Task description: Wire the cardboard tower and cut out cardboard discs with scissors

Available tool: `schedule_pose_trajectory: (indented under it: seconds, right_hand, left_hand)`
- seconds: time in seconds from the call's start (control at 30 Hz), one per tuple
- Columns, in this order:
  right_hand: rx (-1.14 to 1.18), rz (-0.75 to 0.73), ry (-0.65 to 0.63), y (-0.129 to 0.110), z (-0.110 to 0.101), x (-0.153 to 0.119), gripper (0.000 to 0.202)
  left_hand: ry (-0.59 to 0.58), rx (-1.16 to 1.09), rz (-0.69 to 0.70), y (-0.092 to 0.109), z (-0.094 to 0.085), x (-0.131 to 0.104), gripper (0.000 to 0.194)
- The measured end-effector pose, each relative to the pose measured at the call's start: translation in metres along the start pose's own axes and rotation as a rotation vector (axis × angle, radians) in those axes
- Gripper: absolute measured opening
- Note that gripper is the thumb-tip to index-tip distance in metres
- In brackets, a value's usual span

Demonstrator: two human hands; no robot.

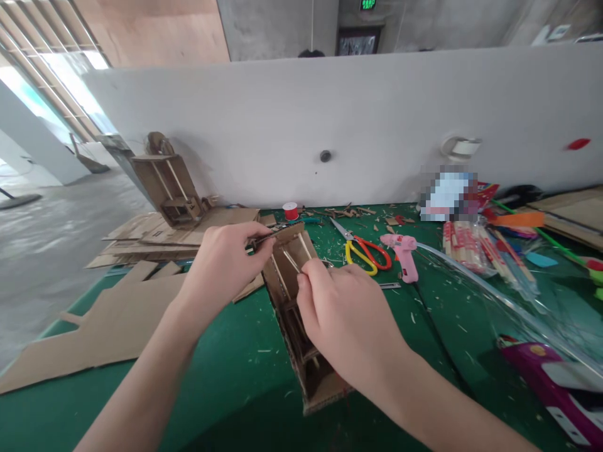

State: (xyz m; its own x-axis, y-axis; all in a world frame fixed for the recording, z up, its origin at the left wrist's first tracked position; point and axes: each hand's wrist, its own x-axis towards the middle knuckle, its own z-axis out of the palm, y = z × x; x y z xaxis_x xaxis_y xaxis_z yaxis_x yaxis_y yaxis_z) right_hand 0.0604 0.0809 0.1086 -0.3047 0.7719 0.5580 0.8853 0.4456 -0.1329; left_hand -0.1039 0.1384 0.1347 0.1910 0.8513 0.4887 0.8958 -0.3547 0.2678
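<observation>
A narrow open cardboard box [294, 326] stands tilted before me, with thin wooden sticks and cardboard dividers inside. At its far left corner my left hand [228, 263] is closed, thumb and fingers pinched around a small, thin dark piece that I cannot make out. My right hand [348, 317] lies over the box's right side, thumb and forefinger pressed together at the end of a thin pale stick [291, 259] slanting inside the box. The right hand's other fingers are curled and partly hidden, and it covers much of the box's right wall.
Scissors [365, 251], a pink glue gun [402, 254] with its cord, and a red spool [291, 211] lie beyond the box. Cardboard sheets [122, 314] and another cardboard construction [169, 188] are at left. Bagged sticks [471, 245] and a purple case [541, 376] are at right.
</observation>
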Motion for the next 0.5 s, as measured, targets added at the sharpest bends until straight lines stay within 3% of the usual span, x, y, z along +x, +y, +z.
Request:
schedule_pose_trajectory:
  seconds: [0.1,0.23,0.33,0.4,0.5]
  right_hand:
    - [0.031,0.005,0.045,0.013,-0.023,0.006,0.024]
    - [-0.042,0.234,-0.034,0.051,-0.036,0.017,0.022]
    - [-0.196,0.323,-0.256,0.081,-0.013,0.022,0.027]
    - [-0.220,0.265,-0.428,0.094,0.011,0.021,0.029]
    - [-0.212,0.183,-0.522,0.101,0.043,0.014,0.025]
  left_hand:
    - [0.075,0.013,0.047,-0.003,-0.001,-0.001,0.017]
    - [0.267,0.037,0.177,-0.004,0.000,-0.005,0.016]
    - [0.391,0.056,0.309,-0.003,0.001,-0.008,0.017]
    - [0.425,0.086,0.406,-0.001,0.003,-0.009,0.018]
    - [0.423,0.126,0.544,-0.003,0.007,-0.010,0.019]
